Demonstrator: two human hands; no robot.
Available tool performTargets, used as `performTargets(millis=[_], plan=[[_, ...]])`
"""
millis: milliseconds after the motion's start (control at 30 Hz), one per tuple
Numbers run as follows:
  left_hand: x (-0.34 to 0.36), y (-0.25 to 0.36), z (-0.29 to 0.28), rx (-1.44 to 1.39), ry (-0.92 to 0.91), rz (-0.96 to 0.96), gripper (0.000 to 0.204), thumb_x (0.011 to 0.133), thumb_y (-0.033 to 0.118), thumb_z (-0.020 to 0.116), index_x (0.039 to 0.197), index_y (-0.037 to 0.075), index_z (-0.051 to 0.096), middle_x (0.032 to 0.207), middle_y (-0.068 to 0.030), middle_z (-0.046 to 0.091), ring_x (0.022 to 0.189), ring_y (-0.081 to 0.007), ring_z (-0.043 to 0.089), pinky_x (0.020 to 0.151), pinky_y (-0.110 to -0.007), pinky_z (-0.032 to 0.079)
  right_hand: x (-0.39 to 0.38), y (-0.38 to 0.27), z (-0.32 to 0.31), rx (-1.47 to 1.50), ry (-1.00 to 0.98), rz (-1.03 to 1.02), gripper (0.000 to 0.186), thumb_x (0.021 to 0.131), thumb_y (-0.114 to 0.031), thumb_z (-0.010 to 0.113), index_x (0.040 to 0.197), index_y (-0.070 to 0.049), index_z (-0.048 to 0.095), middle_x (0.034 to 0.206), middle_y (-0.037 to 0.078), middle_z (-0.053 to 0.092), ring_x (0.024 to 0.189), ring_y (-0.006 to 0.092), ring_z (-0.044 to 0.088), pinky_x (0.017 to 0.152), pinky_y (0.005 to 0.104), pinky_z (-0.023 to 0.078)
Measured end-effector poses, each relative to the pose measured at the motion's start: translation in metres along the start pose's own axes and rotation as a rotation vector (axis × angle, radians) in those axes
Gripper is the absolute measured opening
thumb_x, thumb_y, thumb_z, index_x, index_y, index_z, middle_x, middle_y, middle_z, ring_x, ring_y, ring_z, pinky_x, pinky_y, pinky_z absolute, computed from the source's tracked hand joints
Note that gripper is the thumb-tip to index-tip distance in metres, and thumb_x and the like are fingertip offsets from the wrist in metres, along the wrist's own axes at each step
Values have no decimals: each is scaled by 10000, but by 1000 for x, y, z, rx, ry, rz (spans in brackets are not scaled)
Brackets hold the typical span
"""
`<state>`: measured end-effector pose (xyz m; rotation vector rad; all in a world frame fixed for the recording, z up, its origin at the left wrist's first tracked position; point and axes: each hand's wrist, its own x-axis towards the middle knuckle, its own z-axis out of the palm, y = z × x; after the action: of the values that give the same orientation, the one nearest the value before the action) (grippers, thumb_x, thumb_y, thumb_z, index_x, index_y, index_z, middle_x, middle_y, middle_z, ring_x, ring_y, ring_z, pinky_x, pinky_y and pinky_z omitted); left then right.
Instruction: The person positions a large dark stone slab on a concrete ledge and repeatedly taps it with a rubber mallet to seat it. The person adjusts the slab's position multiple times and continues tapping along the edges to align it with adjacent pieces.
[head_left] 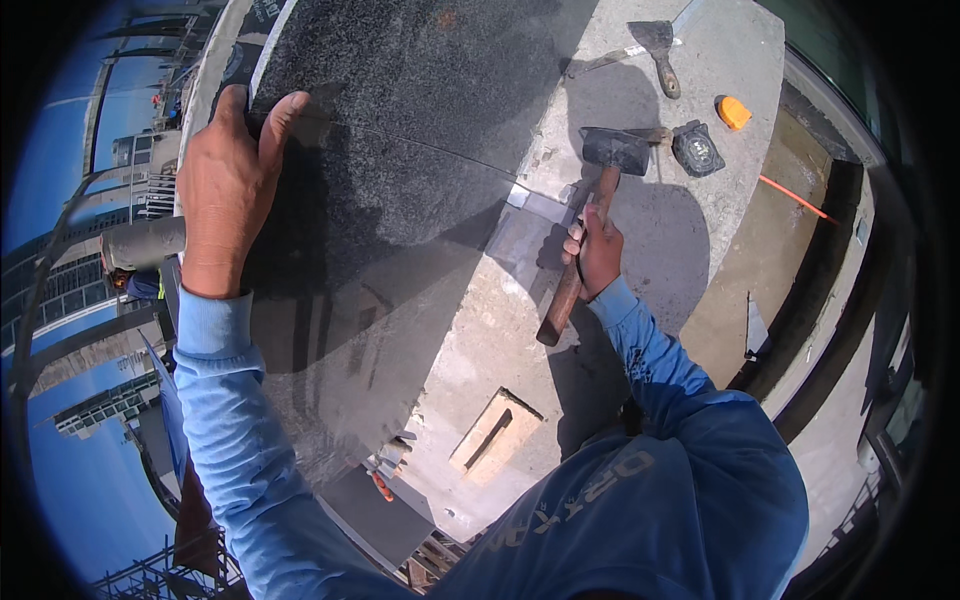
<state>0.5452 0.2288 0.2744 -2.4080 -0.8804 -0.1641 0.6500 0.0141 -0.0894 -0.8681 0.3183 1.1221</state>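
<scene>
Where the person in the blue shirt (660,500) leans over the work, a pale rectangular float (497,435) lies on the concrete ledge (510,340), and an orange-handled tool (381,486) rests near it, by the dark paving. Just beyond, I see the right hand (600,255) closed around the wooden handle of a mallet (606,187), its fingers wrapped about the grip and the dark head pointing away from the body. Across from it, the left hand (232,190) is half open, thumb parted from the fingers, at the outer edge of the speckled dark slab (420,110), close to a thin seam; how firmly it bears there I can't tell. Past the mallet head sit a dark tape measure (697,148), just beside it, a yellow one (734,113) and a scraper (657,55). Far off to the left, buildings (75,290) stand under blue sky.
</scene>
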Motion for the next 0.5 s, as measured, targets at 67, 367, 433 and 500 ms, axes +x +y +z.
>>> performTargets(millis=[67,367,433,500], plan=[[7,3,4,27,-19,11,722,928,658,572,1104,-38,636,680,-204,665,684,-407,694,587,-454,537,2,9,12,168,117,-122,192,1029,-289,564,1021,-113,488,694,3,488,518,125,491,462,330,441],[21,0,1,-143,-58,75,713,879,646,674,905,-66,648,620,-156,566,586,-250,562,600,-386,485,-38,170,66,41,-3,148,202,1010,-285,574,972,-113,475,661,-8,440,488,112,444,453,318,406],[16,-12,6,-163,-57,50,708,882,639,678,903,-68,644,617,-143,541,577,-228,515,592,-388,470,-34,151,28,-3,-64,222,206,1026,-297,564,945,-128,478,651,-26,428,482,91,422,447,316,396],[14,-16,8,-181,-62,16,696,886,629,683,902,-66,645,617,-128,520,571,-210,475,578,-390,455,-42,128,22,35,98,197,241,1049,-321,543,912,-138,467,644,-32,407,480,94,408,445,318,386]])
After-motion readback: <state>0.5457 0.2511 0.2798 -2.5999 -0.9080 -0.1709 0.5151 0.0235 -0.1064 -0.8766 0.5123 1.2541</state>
